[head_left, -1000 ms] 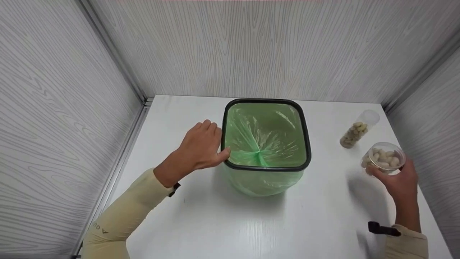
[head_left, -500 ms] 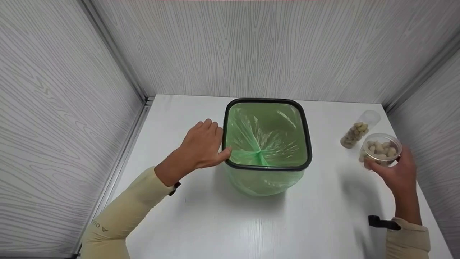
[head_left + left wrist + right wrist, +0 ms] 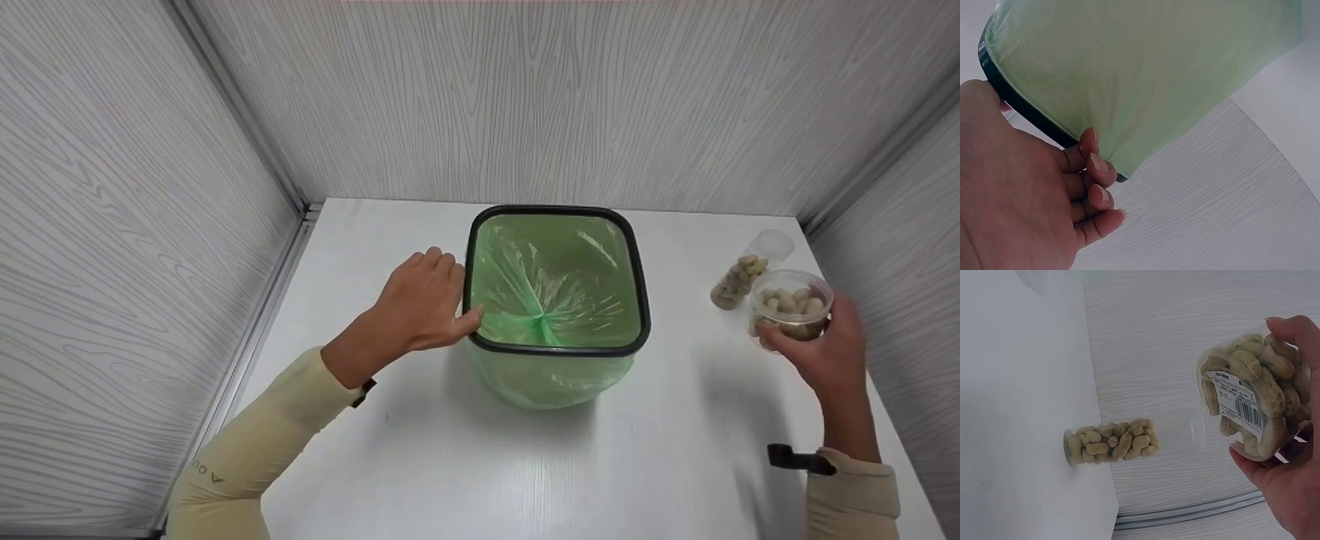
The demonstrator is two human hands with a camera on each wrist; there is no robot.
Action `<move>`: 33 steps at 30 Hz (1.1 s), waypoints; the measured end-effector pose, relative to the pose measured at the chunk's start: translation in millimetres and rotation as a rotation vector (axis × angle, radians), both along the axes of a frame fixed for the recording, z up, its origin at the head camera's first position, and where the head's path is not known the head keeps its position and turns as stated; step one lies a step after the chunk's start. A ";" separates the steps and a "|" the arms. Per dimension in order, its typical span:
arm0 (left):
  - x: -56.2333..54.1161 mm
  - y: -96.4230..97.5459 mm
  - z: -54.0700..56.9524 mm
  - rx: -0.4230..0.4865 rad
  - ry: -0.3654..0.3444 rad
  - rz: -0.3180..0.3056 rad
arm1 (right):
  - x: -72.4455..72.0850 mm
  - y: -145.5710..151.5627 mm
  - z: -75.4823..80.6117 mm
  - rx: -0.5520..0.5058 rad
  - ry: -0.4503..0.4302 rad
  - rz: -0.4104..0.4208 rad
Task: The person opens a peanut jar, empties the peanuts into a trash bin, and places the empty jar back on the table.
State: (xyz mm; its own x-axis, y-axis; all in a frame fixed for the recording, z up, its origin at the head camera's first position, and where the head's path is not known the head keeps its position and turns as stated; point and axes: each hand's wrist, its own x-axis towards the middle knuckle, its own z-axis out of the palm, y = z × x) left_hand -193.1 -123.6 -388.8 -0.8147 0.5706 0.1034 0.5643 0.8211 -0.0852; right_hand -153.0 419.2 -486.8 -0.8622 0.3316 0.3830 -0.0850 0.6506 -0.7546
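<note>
A square bin with a black rim [image 3: 559,351], lined with a green plastic bag [image 3: 570,247], stands mid-table. My left hand [image 3: 420,304] grips the left side of its rim, thumb over the top edge; in the left wrist view the curled fingers [image 3: 1100,164] lie against the bag's outside. My right hand [image 3: 836,352] holds a clear, open plastic jar [image 3: 791,304] of unshelled peanuts, thumb on the near side. A white barcode label [image 3: 1238,405] shows on the jar in the right wrist view. The jar's shadow falls apart from it on the table.
Just beyond the held jar, a tall clear cylinder [image 3: 733,289] stands upright, about half full of peanuts; the jar partly overlaps it in the head view. Wood-grain panels [image 3: 525,97] enclose the white table [image 3: 510,480] at the back and sides.
My right hand has moved the peanut jar away from me and slightly left, closer to the tall cylinder. The left hand and the bin have stayed put.
</note>
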 end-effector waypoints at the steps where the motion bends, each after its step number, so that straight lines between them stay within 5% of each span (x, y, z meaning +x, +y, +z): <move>1: 0.0 0.0 0.0 0.001 0.004 0.000 | -0.7 -0.4 0.9 -0.004 0.006 0.007; 12: 0.8 -0.8 0.6 0.013 0.035 -0.006 | -4.9 -6.8 11.5 0.010 0.086 0.018; 33: -1.3 -1.0 -0.5 0.008 0.059 -0.013 | -11.2 -25.4 29.7 0.044 0.270 0.169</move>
State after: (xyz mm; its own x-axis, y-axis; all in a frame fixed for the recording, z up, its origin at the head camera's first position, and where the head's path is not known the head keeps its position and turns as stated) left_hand -194.4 -124.6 -389.3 -0.7995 0.5802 0.1558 0.5691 0.8145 -0.1125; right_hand -164.3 393.8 -457.1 -0.7689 0.1708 0.6161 -0.3876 0.6419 -0.6616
